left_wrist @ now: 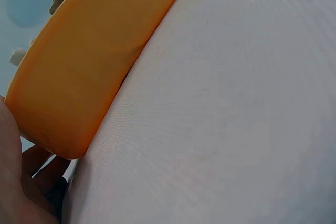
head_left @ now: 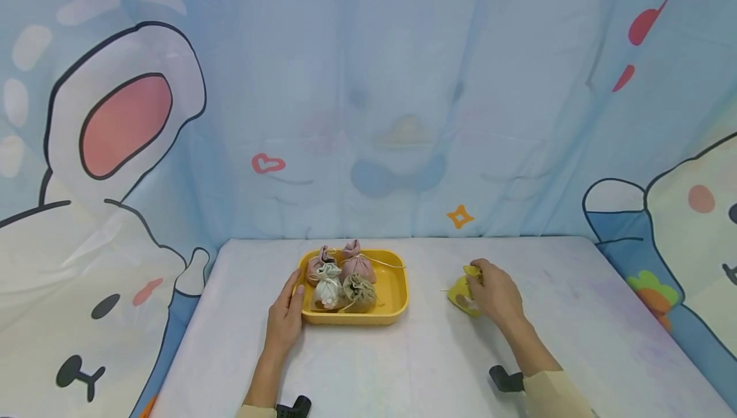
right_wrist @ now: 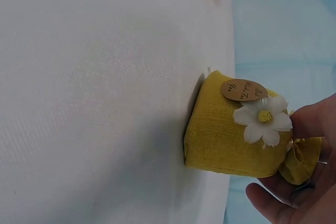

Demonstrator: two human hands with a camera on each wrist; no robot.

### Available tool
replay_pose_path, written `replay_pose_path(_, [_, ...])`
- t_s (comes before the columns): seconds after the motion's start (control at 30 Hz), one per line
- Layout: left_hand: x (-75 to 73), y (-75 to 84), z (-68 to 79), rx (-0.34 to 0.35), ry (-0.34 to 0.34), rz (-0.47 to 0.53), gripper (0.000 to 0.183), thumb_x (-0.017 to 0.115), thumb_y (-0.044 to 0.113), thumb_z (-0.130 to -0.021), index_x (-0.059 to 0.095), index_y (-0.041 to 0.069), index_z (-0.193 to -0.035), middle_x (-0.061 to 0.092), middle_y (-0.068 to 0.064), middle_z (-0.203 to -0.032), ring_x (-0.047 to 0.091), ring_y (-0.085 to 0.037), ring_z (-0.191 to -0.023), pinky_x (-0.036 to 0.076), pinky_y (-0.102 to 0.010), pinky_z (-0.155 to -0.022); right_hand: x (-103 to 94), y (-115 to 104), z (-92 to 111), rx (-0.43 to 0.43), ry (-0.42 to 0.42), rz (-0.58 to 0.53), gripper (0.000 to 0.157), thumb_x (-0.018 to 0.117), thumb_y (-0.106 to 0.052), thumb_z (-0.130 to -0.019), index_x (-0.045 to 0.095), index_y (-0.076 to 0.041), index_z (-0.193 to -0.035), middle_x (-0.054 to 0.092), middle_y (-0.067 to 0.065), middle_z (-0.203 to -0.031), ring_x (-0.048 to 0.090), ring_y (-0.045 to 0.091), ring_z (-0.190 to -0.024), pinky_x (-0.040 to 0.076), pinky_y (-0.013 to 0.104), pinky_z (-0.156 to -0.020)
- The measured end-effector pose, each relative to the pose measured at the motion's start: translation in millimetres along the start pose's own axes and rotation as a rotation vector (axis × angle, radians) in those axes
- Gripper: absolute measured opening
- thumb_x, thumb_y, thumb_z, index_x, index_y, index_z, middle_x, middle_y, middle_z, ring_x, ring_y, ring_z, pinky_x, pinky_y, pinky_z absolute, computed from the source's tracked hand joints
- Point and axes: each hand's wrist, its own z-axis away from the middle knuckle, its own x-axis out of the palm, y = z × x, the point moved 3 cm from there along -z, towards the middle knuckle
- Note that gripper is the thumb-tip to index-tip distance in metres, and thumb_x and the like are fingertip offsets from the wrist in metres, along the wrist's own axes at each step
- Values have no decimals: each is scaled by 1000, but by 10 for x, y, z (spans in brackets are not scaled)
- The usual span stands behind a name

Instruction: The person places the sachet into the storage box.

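In the head view, a yellow tray [head_left: 394,287] stands left of the table's middle. My left hand [head_left: 286,312] holds its left end, thumb at the rim and fingers along the outer wall; the left wrist view shows that hand [left_wrist: 16,177] at the tray's corner. To the right, my right hand [head_left: 498,293] pinches a yellow drawstring pouch [head_left: 460,296] by its gathered neck. In the right wrist view, this pouch [right_wrist: 226,135] bears a white cloth flower [right_wrist: 265,119] and a small brown oval tag [right_wrist: 243,90], its base close over the tabletop.
Inside the tray sit several drawstring pouches: a pink one [head_left: 358,267], a white one [head_left: 328,290], an olive one [head_left: 359,293] and a darker pink one [head_left: 313,267] partly hidden. A white cloth [head_left: 357,367] covers the table. Behind hangs a blue cartoon-print curtain [head_left: 397,85].
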Motion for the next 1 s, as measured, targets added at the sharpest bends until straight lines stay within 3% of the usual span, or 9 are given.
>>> replay_pose_path(0.4, [0,4,-10,17,2,-5,49,43,37,-113,44,22,-159,46,-6,-163,40,-32,-152,35,-51,-125,-78,24,-22,27,-89,3,44,58,-11,-99,54,7,-139,62,31,-131,64,43,-112,55,59,-95])
replay_pose_path(0.57, [-8,16,-8,23,3,-3,48,43,35,-113,44,21,-159,46,-7,-163,40,-32,-152,35,-51,-125,-78,-7,-17,-1,-73,5,42,59,-6,-100,55,5,-140,63,30,-134,64,45,-116,55,61,-98])
replay_pose_path(0.8, [-10,20,-10,29,2,-2,48,43,35,-113,44,21,-159,46,-8,-162,41,-33,-152,35,-51,-125,-104,-42,5,-76,-4,-11,35,63,-1,-98,60,3,-133,69,27,-125,68,43,-111,57,59,-93])
replay_pose_path(1.0, [-8,19,-8,26,0,-4,49,43,36,-113,44,21,-159,46,-8,-163,41,-33,-152,35,-51,-125,-118,-77,13,-97,7,-29,32,63,1,-98,61,3,-130,70,26,-123,69,41,-108,58,57,-92])
